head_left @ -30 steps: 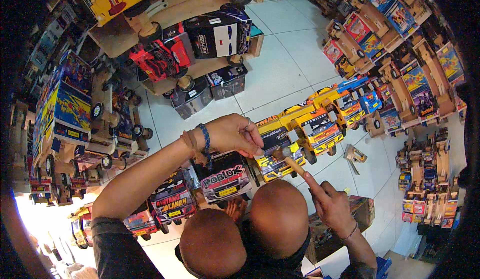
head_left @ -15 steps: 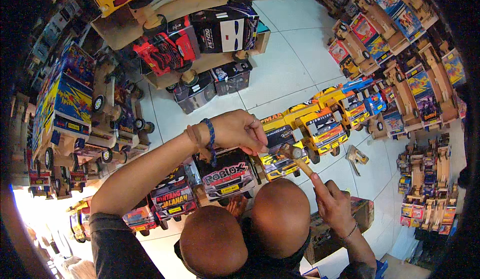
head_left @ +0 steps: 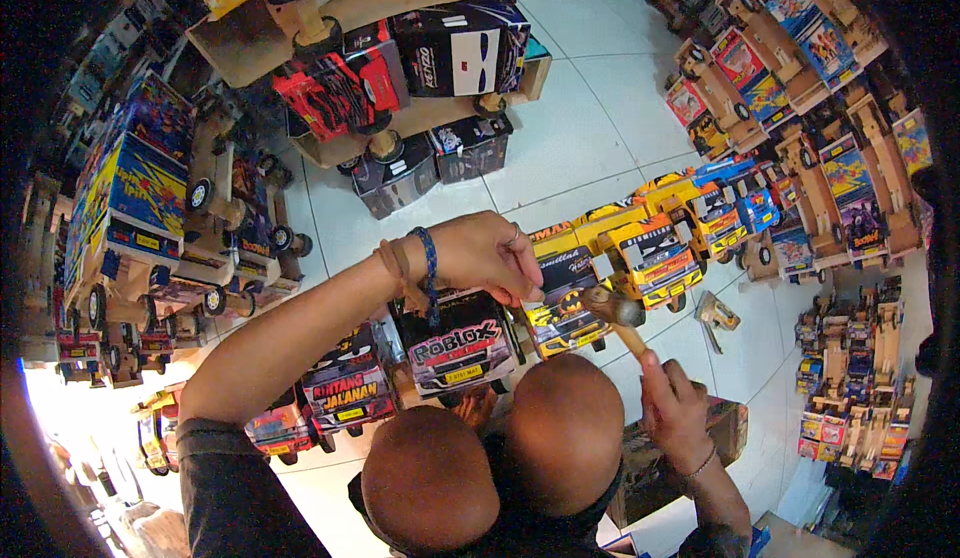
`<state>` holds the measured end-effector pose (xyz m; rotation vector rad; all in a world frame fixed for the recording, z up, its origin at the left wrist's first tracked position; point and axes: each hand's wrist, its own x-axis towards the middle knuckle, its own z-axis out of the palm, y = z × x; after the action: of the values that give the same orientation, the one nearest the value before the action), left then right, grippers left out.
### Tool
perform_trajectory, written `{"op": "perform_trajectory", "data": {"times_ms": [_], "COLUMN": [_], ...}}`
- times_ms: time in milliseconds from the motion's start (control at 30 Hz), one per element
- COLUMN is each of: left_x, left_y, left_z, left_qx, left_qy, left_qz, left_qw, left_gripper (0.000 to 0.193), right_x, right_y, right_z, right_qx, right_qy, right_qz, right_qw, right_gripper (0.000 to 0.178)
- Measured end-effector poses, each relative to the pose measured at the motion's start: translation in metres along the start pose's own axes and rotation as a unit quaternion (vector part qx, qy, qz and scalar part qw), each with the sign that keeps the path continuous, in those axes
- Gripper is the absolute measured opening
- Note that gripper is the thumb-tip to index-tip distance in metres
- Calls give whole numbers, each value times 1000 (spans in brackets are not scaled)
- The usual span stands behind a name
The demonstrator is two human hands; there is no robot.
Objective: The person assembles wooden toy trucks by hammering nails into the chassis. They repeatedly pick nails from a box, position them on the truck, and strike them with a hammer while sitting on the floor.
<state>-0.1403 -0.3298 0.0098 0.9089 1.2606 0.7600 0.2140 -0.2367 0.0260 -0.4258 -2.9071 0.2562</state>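
My right hand (head_left: 680,413) is closed round the wooden handle of a hammer (head_left: 631,340), its metal head held over the front of a black-and-yellow toy truck (head_left: 565,303). My left hand (head_left: 490,258), with a ring and wrist bands, has its fingertips pinched together at that truck's left edge. Whatever sits between those fingertips is too small to make out. Left of this truck, partly under my left wrist, stands a black toy truck (head_left: 462,348) with pink lettering. My bare knees are bent just below the trucks.
More toy trucks (head_left: 655,258) continue the row to the right, and others (head_left: 345,383) to the left. Big wooden toy trucks (head_left: 455,53) stand at the far side. Stacks of them line the left (head_left: 145,193) and right (head_left: 850,173). A small wooden piece (head_left: 717,313) lies on the tiled floor (head_left: 590,88).
The hammer head has shifted slightly right, away from my left fingertips, and my right hand has moved a little with it. My left hand keeps its pinch at the truck's edge.
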Motion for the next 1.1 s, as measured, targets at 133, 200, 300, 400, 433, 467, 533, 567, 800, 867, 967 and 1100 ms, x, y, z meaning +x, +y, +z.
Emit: {"op": "perform_trajectory", "data": {"times_ms": [133,200,300,400,433,467,533,567,800,867,967,1100], "left_x": [-1,-2,-3,-4,-4,-3,-3,-3,-3,-2,2,8], "left_y": [3,4,4,3,3,3,2,2,0,2,5,7], "left_z": [-1,-1,0,1,0,-1,-1,-1,0,-1,-4,-9], "left_qx": [-4,4,11,7,4,1,7,10,-6,5,44,100], "left_qy": [2,10,19,17,11,6,8,10,13,12,-9,-43], "left_qz": [-10,-9,-6,-2,-3,-2,-1,0,-4,-7,5,13], "left_qw": [1000,1000,1000,1000,1000,1000,1000,1000,1000,1000,999,994], "left_gripper": [31,30,30,31,31,31,30,30,32,33,30,36], "right_x": [-4,-3,1,3,3,4,5,6,4,4,4,0], "right_y": [2,4,5,4,2,1,-1,-2,-4,-6,-10,-15], "right_z": [0,3,7,5,4,5,4,5,2,2,7,15], "right_qx": [10,2,-1,42,44,45,56,63,75,92,119,172], "right_qy": [50,-26,-137,-27,12,53,70,-10,44,-5,-70,42], "right_qz": [-28,-6,48,23,5,-14,-40,-10,39,43,91,152], "right_qw": [998,1000,989,998,999,997,995,998,995,995,986,972], "right_gripper": [75,79,78,71,71,71,70,69,68,68,67,62]}}
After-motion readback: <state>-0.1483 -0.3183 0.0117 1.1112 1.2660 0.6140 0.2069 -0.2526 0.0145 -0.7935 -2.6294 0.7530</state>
